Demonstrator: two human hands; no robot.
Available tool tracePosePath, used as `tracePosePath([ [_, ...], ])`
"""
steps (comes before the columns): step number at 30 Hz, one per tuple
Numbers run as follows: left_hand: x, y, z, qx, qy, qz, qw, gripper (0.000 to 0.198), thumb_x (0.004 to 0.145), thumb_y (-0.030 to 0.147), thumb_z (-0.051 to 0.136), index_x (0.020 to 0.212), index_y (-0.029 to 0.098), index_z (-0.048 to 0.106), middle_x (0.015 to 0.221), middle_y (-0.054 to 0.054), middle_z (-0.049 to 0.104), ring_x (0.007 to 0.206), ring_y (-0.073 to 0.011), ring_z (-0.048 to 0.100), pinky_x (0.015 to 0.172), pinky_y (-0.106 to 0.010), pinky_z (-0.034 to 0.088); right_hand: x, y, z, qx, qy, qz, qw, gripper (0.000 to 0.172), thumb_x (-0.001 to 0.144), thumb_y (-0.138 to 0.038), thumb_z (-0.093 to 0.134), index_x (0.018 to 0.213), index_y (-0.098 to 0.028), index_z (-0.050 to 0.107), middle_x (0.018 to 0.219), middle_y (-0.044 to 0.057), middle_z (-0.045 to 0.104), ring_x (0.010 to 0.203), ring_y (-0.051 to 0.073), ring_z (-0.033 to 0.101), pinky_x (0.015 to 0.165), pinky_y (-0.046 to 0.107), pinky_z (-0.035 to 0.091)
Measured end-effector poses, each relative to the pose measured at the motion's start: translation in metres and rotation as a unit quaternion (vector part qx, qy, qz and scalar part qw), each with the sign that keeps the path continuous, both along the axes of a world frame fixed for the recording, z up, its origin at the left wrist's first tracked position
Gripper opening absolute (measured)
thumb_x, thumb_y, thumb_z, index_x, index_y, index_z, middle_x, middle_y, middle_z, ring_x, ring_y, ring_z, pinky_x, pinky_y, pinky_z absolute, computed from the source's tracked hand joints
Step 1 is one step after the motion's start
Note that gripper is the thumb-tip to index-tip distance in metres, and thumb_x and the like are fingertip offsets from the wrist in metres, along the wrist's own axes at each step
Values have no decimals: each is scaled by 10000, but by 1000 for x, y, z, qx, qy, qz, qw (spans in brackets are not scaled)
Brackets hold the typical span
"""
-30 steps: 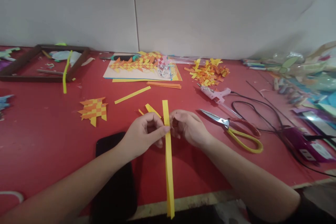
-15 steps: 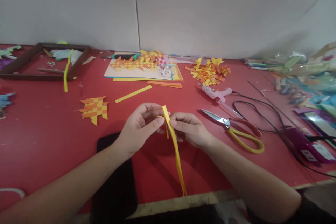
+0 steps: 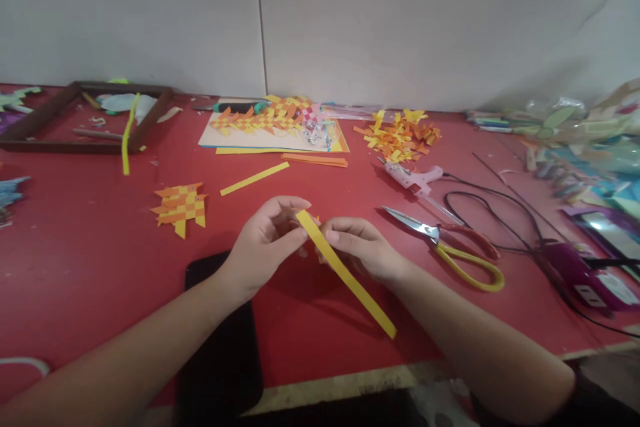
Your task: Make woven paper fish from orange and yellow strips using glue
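A long yellow paper strip (image 3: 350,279) slants from my fingertips down to the right, above the red table (image 3: 90,267). My left hand (image 3: 267,243) pinches its upper end between thumb and forefinger. Beside it, my right hand (image 3: 363,247) is closed on the same strip with fingers curled. A bit of orange paper shows between the two hands; what it is I cannot make out. A black phone-like slab (image 3: 220,340) lies under my left forearm.
Yellow-handled scissors (image 3: 445,247) and a pink glue gun (image 3: 413,179) with black cords lie to the right. A woven orange-yellow paper fish (image 3: 181,205) and a loose yellow strip (image 3: 254,179) lie left. Woven pieces on paper sheets (image 3: 273,123), scraps (image 3: 400,133), a wooden frame (image 3: 83,117) sit farther back.
The strip first hung straight down over the table edge; its free end has swung up and to the right. Both hands stayed in place, fingers shifting on the upper end.
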State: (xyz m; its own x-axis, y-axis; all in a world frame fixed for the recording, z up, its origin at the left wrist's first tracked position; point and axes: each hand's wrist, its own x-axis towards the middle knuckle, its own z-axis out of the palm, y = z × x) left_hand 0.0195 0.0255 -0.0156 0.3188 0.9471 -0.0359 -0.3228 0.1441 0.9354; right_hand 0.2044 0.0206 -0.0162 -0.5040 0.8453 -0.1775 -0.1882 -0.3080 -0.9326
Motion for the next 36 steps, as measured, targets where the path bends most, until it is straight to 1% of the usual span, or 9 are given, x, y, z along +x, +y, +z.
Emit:
tracePosePath([
  [6,-1,1,2,13,18,-14,1000,222,761,189,739,968,217,666,860,-9,684,770,-147,649,714,-277,557,-1,0,-2,-51,-2,10,999,378,792,-516,723,793,-141,681,641,-2,625,464,58,475,391,183,332],
  [11,-2,1,5,45,25,-38,998,181,760,166,740,914,214,659,893,-19,714,868,-161,680,797,-279,551,-1,0,-2,-61,19,24,998,327,759,-443,774,732,-152,629,505,-64,526,416,45,439,373,162,303],
  [13,-1,1,4,48,14,-40,998,216,751,152,747,939,213,660,907,-17,713,882,-149,676,805,-261,546,-2,0,-1,-64,16,20,998,330,749,-432,786,725,-155,609,497,-68,527,411,40,440,369,152,297],
  [17,0,1,2,-21,-18,-10,1000,330,692,119,777,984,221,660,981,3,676,872,-119,649,754,-212,549,-2,1,1,-64,12,0,998,338,737,-415,797,691,-159,582,494,-72,527,400,31,420,357,141,278],
  [20,-1,2,2,-67,-34,-10,997,161,762,233,731,893,207,640,878,12,642,799,-124,638,692,-237,575,-3,1,1,-58,7,-15,998,332,740,-413,793,695,-162,581,487,-77,517,396,28,415,355,137,278],
  [24,-2,4,4,-88,-29,-31,995,186,819,349,702,823,179,626,764,10,626,723,-129,639,667,-273,595,-3,1,0,-43,-11,-33,998,315,740,-405,795,750,-167,589,516,-76,540,409,33,440,354,135,306],
  [28,-2,3,3,-87,-13,-49,995,222,756,302,795,812,168,627,782,31,643,707,-104,657,684,-243,598,-3,1,0,-28,-9,-15,999,313,742,-399,794,773,-171,582,546,-74,545,424,38,452,367,142,328],
  [32,-2,1,3,-95,11,-87,992,239,740,290,815,797,147,632,731,24,666,670,-99,673,657,-221,597,0,2,-1,-11,-3,-35,999,265,772,-383,768,801,-172,610,570,-61,552,451,48,473,387,151,327],
  [36,-2,1,3,-102,40,-119,987,239,737,290,810,784,134,635,683,17,668,626,-97,670,627,-222,601,3,3,-2,25,-15,-31,999,247,784,-368,755,756,-165,616,548,-58,528,456,48,440,416,168,324],
])
